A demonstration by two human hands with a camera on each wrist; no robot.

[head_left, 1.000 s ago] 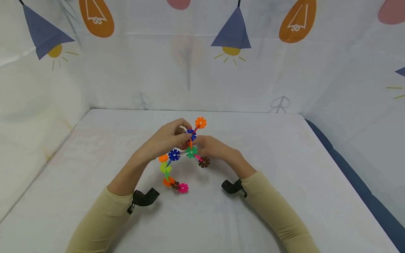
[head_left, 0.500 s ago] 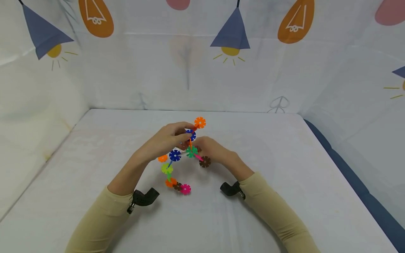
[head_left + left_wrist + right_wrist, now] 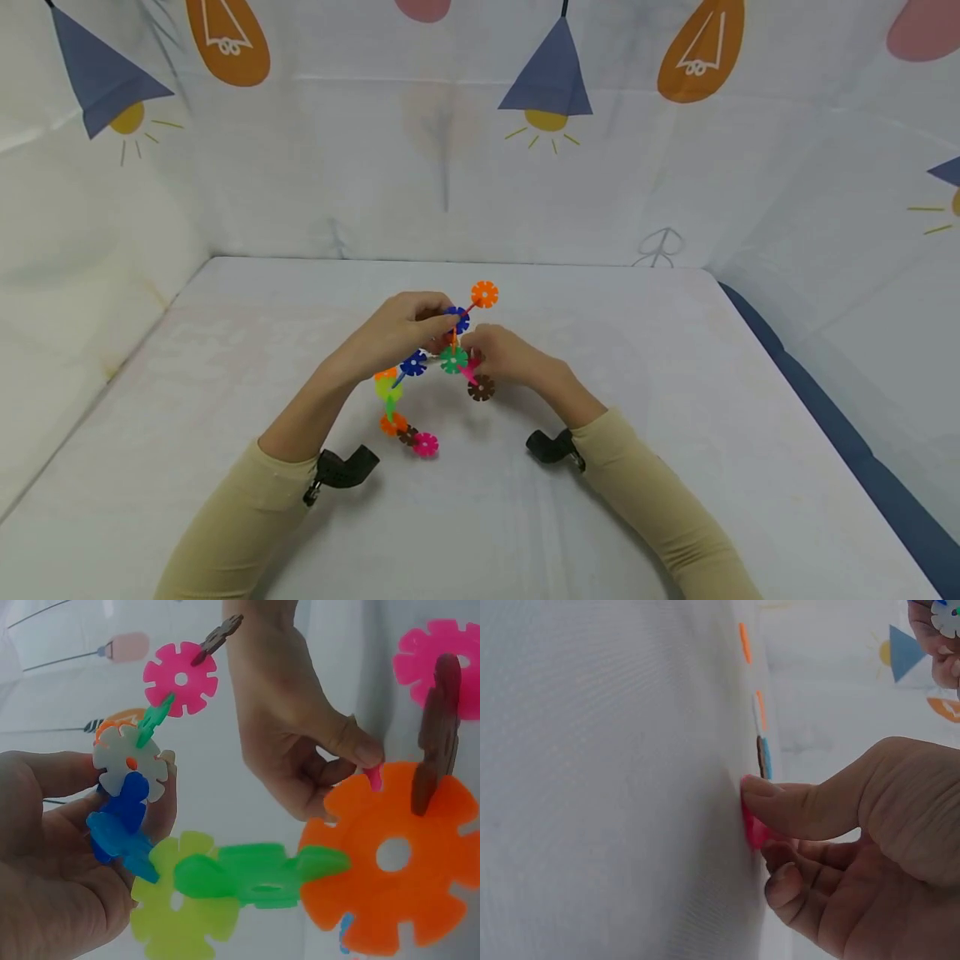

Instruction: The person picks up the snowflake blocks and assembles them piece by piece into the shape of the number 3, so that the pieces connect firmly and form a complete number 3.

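My left hand [image 3: 401, 329] holds a chain of slotted plastic discs, its fingers around a dark blue disc [image 3: 457, 320] and neighbouring ones. An orange disc [image 3: 484, 294] tops the chain. In the left wrist view, a white disc [image 3: 124, 769] sits by the left fingers, and yellow-green [image 3: 185, 900], green [image 3: 262, 874] and orange [image 3: 390, 859] discs hang toward the camera. Beyond the chain, my right hand [image 3: 510, 354] pinches a pink disc [image 3: 754, 817] between thumb and fingers, close to the table in the right wrist view. Part of the pink disc is hidden by the fingers.
Several loose discs lie flat on the white table [image 3: 637, 500] past the right fingers, among them an orange one [image 3: 745, 643] and a brown one [image 3: 761, 756]. White curtains [image 3: 375, 167] with printed lamps stand behind the table.
The chain has tilted slightly: its top orange disc has shifted right and its lower end has swung left. Both hands stay nearly in place, the right one moving slightly.
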